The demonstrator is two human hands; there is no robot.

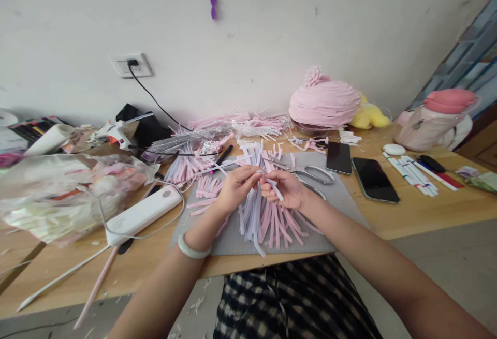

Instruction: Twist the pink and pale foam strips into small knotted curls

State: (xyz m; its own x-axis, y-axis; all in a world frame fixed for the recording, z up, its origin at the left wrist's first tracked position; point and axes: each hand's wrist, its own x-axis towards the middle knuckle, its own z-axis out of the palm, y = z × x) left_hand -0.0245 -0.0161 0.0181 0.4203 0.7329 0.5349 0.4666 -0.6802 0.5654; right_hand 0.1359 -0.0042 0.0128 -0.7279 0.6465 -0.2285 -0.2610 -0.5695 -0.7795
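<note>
A short pale lilac pipe cleaner (276, 190) is pinched between my two hands above the mat. My left hand (241, 186) is closed at its upper end, thumb and fingertips meeting my other hand. My right hand (286, 188) has its fingers curled round the piece, whose lower end sticks out. Beneath them, cut lilac pipe cleaners (250, 220) and pink pipe cleaners (282, 225) lie fanned on a grey cutting mat (344, 220). Scissors (317, 174) rest just beyond my right hand, partly covered. Shorter pink pieces (207, 188) lie left of my left hand.
Two phones (375, 179) and several white markers (413, 173) lie at right, near a pink-lidded bottle (435, 116). A large pink bundle (324, 103) stands by the wall. At left are a plastic bag (50, 194), a white corded device (143, 214) and a glue gun (118, 134).
</note>
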